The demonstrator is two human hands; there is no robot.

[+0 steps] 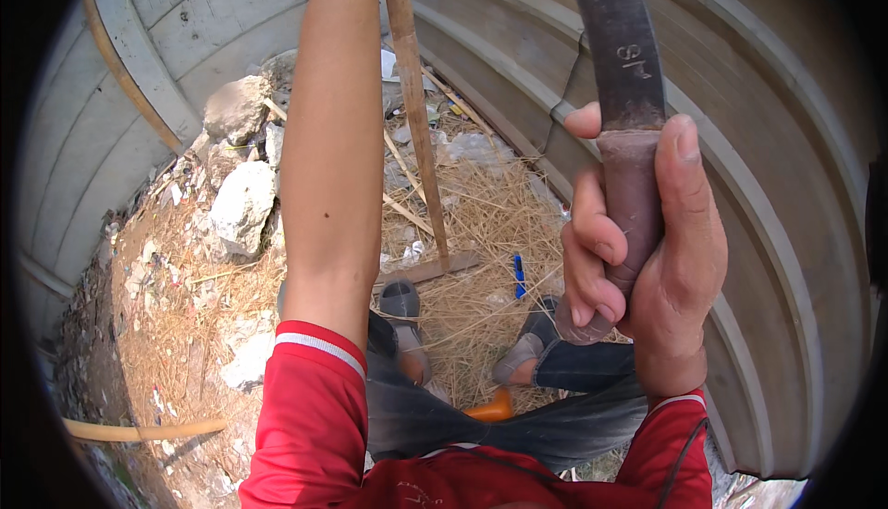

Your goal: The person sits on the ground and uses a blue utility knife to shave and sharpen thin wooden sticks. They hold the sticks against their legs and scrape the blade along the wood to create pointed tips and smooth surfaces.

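Note:
In my right hand [661,241] is a machete with a smooth brown handle [634,204] and a dark, slightly curved blade [622,37]. My fingers wrap round the handle, and the blade points up past the top edge, so its tip is out of sight. My left arm [331,139] stretches straight up out of the picture, its hand beyond the top edge. Beside that forearm stands a narrow wooden strip [413,93], tilted slightly. Its upper end leaves the view; the lower end meets a flat piece of wood [439,267] on the ground.
Corrugated metal sheeting [768,204] rises close on the right, and a pale panel wall [240,18] curves round the left. White rocks [242,208] and dry straw [481,222] cover the ground. A blue object [519,276], an orange object [490,407] and a yellowish pole [143,431] lie near my feet.

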